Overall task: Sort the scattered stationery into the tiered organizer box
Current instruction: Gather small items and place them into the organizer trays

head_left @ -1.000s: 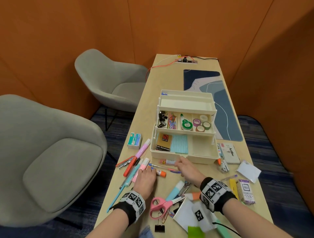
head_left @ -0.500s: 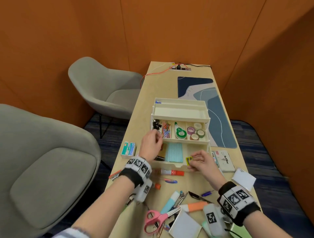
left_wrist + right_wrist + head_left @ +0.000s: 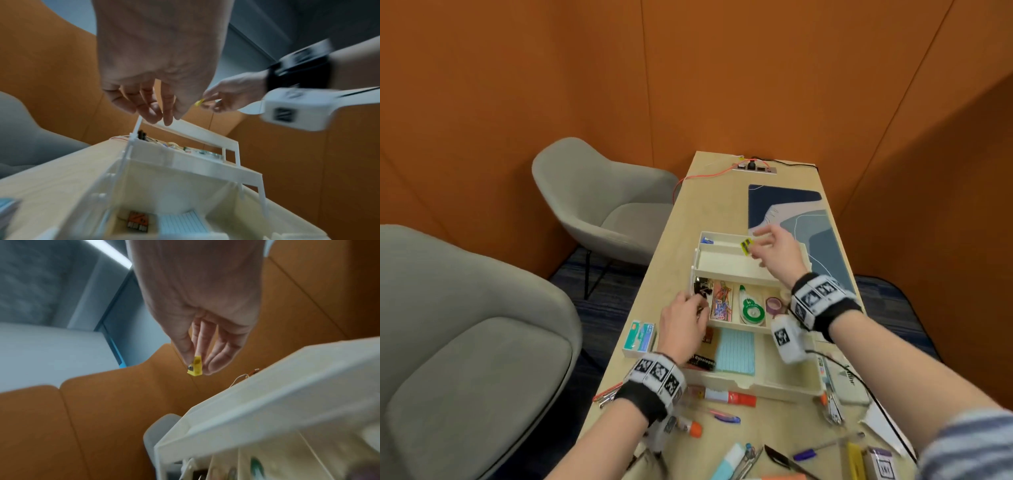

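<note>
The cream tiered organizer (image 3: 784, 388) stands open on the wooden table. My right hand (image 3: 774, 253) pinches a small yellow sharpener (image 3: 746, 246) between thumb and fingers above the top tier (image 3: 722, 262); the right wrist view shows the sharpener (image 3: 195, 368) clear of the tray. My left hand (image 3: 683, 325) rests at the left end of the middle tier, by the black binder clips (image 3: 702, 287). Its fingers (image 3: 152, 112) hang loosely against the frame and hold nothing I can see. The middle tier also holds paper clips (image 3: 721, 301), green correction tape (image 3: 751, 308) and tape rolls. A blue notepad (image 3: 736, 351) lies in the bottom tier.
Scattered in front of the organizer are a red-capped marker (image 3: 726, 397), pens (image 3: 726, 418), scissors and paper. A staples box (image 3: 639, 337) lies left of it and a dark desk mat (image 3: 808, 222) behind it. Two grey chairs (image 3: 465, 342) stand to the left.
My right hand has picked up the yellow sharpener and carried it from the bottom tier's front up over the top tier. My left hand went from the table to the binder-clip compartment and stays there.
</note>
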The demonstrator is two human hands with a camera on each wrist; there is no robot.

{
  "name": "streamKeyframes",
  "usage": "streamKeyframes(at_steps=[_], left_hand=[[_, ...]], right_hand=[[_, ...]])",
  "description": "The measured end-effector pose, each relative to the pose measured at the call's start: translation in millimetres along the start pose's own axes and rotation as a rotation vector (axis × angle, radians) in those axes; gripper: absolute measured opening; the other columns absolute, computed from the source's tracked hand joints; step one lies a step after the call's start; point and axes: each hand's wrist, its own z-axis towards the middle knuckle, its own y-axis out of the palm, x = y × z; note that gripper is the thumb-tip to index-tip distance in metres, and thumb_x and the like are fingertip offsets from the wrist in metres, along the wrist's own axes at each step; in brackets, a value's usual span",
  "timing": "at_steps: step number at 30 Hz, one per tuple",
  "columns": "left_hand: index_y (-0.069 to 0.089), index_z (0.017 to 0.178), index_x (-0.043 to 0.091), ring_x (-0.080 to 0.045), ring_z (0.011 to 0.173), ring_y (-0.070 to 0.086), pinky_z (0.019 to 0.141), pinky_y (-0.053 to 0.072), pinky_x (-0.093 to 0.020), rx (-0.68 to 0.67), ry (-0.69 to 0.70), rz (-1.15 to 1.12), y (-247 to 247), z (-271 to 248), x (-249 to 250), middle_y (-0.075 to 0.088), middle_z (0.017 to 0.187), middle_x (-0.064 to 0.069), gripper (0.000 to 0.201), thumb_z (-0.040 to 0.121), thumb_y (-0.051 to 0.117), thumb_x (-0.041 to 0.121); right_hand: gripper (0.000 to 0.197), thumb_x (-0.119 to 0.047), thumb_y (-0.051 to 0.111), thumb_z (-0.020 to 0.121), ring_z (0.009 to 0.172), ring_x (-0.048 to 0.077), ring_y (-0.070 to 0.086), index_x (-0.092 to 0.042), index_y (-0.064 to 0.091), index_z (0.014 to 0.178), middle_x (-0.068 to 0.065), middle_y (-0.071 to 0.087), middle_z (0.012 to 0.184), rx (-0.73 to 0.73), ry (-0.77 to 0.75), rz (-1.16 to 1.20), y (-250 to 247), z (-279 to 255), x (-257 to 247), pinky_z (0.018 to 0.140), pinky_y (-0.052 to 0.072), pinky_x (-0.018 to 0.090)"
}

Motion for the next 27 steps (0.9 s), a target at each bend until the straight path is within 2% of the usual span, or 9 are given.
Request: streamKeyframes(at_steps=[2,4,7,12,15,18,21,25,27], left_hand=[[0.062,0.104,0.024,-0.008,0.082,0.056,0.082,0.049,-0.026,0.005,-0.037,-0.047,-11,-13,-11,0.052,0.1,0.01,0.017,0.094,0.052,0.034],[0.062,0.102,0.027,-0.004,0.078,0.055,0.077,0.047,-0.023,0.008,-0.065,-0.059,-21,-24,-22,0.051,0.097,0.012,0.013,0.094,0.052,0.033],[0.062,0.102,0.028,-0.006,0.078,0.055,0.08,0.045,-0.03,0.038,-0.047,-0.028,-34,-25,-34,0.052,0.096,0.011,0.014,0.094,0.052,0.03],[0.056,0.12,0.024,-0.007,0.096,0.038,0.078,0.022,-0.019,0.098,0.158,0.108,-56,34,-12,0.052,0.114,0.009,0.026,0.097,0.044,0.026],[0.048,0.131,0.023,-0.016,0.109,0.041,0.085,0.029,-0.028,0.058,0.241,0.243,-53,86,13,0.05,0.125,0.006,0.034,0.099,0.036,0.028],[0.048,0.127,0.016,-0.023,0.111,0.041,0.09,0.033,-0.039,-0.089,0.246,0.485,-34,125,27,0.05,0.125,-0.005,0.038,0.099,0.03,0.035],[0.051,0.124,0.009,-0.026,0.111,0.041,0.094,0.03,-0.044,-0.182,0.193,0.646,-16,144,29,0.05,0.123,-0.01,0.052,0.099,0.027,0.047],[0.058,0.12,0.008,-0.028,0.114,0.041,0.102,0.022,-0.051,-0.174,0.148,0.662,-5,153,30,0.051,0.122,-0.009,0.063,0.097,0.02,0.054],[0.062,0.115,0.011,-0.028,0.115,0.041,0.104,0.019,-0.054,-0.171,0.146,0.637,-4,155,29,0.052,0.122,-0.009,0.064,0.097,0.018,0.054]], right_hand=[[0.014,-0.014,0.069,0.081,0.085,0.025,0.065,-0.018,0.06,0.092,0.007,0.069,0.092,-0.005,-0.058,-0.161,12,33,-9,0.077,0.054,0.038],[0.008,-0.011,0.066,0.083,0.093,0.026,0.063,-0.014,0.065,0.089,0.01,0.069,0.095,-0.039,-0.089,-0.295,27,56,-12,0.082,0.05,0.032],[0.011,-0.006,0.06,0.084,0.097,0.028,0.061,-0.01,0.067,0.092,0.011,0.069,0.098,-0.084,-0.087,-0.413,48,76,-10,0.081,0.046,0.03],[0.011,-0.009,0.06,0.083,0.092,0.03,0.058,-0.015,0.055,0.09,0.011,0.065,0.094,-0.079,-0.061,-0.465,66,88,1,0.073,0.045,0.031],[0.014,-0.01,0.062,0.082,0.09,0.03,0.06,-0.017,0.053,0.089,0.01,0.067,0.091,-0.036,-0.004,-0.393,63,91,7,0.073,0.046,0.032],[0.013,-0.008,0.059,0.084,0.092,0.029,0.06,-0.016,0.059,0.094,0.012,0.067,0.094,-0.019,0.035,-0.371,56,94,12,0.078,0.049,0.033],[0.022,-0.005,0.055,0.085,0.095,0.029,0.06,-0.014,0.065,0.103,0.012,0.067,0.098,-0.035,0.001,-0.396,53,96,13,0.08,0.046,0.029],[0.018,-0.005,0.058,0.084,0.088,0.026,0.059,-0.015,0.068,0.095,0.007,0.063,0.084,-0.076,-0.051,-0.415,56,95,14,0.074,0.042,0.025],[0.019,-0.004,0.058,0.084,0.089,0.026,0.059,-0.015,0.069,0.095,0.008,0.064,0.085,-0.08,-0.058,-0.427,59,94,15,0.074,0.041,0.025]])
